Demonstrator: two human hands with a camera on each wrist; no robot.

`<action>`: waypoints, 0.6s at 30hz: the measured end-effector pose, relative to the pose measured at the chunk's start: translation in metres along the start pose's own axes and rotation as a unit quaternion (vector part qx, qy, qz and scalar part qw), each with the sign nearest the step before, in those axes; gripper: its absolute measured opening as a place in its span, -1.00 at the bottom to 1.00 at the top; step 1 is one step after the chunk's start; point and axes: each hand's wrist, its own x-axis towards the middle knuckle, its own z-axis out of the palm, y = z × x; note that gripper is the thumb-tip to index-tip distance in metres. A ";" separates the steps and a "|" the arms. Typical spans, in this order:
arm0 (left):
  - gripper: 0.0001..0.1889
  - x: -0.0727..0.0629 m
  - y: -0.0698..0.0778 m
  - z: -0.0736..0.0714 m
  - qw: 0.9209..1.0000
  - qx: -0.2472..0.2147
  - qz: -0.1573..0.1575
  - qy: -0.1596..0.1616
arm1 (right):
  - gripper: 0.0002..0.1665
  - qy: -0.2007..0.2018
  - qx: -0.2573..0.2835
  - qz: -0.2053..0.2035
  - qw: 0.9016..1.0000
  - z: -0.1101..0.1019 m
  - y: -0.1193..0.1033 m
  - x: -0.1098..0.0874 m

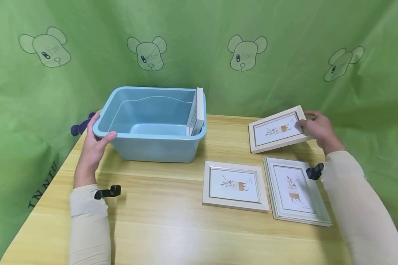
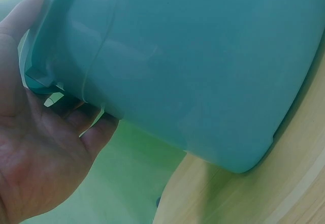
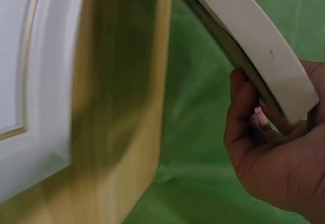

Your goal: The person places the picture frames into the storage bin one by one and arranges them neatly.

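My left hand (image 1: 90, 151) grips the left front corner of a light blue plastic basin (image 1: 154, 150), thumb over the rim. The left wrist view has its other fingers under the rim, against the basin's outer wall (image 2: 203, 71). One picture frame (image 1: 200, 106) stands on edge inside, along the right wall. At the back right, my right hand (image 1: 320, 129) pinches a cream picture frame (image 1: 257, 145) by its right end, thumb on the front. That end is raised and tilted; whether the left end touches the table cannot be told. The right wrist view shows the frame's edge (image 3: 269, 51) between thumb and fingers.
On the wooden table (image 1: 152, 213) lie a cream picture frame (image 1: 207, 187) and, to its right, a whitish picture frame (image 1: 318, 198), possibly stacked on another. A green curtain (image 1: 199, 48) with bear-head drawings hangs behind the table and at both sides.
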 end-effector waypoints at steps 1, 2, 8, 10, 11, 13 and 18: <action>-0.09 0.000 0.000 0.000 1.000 -0.002 0.001 -0.001 | -0.01 -0.002 0.002 -0.005 1.000 0.000 -0.005 -0.002; -0.09 0.000 0.000 0.000 1.000 -0.003 0.002 -0.001 | -0.01 -0.002 0.001 -0.011 1.000 -0.001 -0.010 -0.004; -0.08 -0.002 -0.001 0.001 1.000 -0.011 0.006 -0.001 | -0.07 0.011 -0.030 -0.036 0.999 0.003 -0.035 -0.013; -0.08 -0.002 0.000 0.001 1.000 -0.009 0.007 -0.001 | -0.08 0.017 -0.045 -0.039 0.998 0.005 -0.042 -0.017; -0.08 -0.002 0.000 0.001 1.000 -0.007 0.008 -0.002 | -0.09 0.020 -0.052 -0.040 0.998 0.006 -0.046 -0.018; -0.09 -0.002 0.001 0.001 1.000 -0.005 0.009 -0.002 | -0.10 0.022 -0.062 -0.045 0.997 0.009 -0.053 -0.022; -0.10 -0.001 0.002 0.001 1.000 -0.003 0.010 -0.002 | -0.16 0.029 -0.090 -0.052 0.994 0.018 -0.073 -0.030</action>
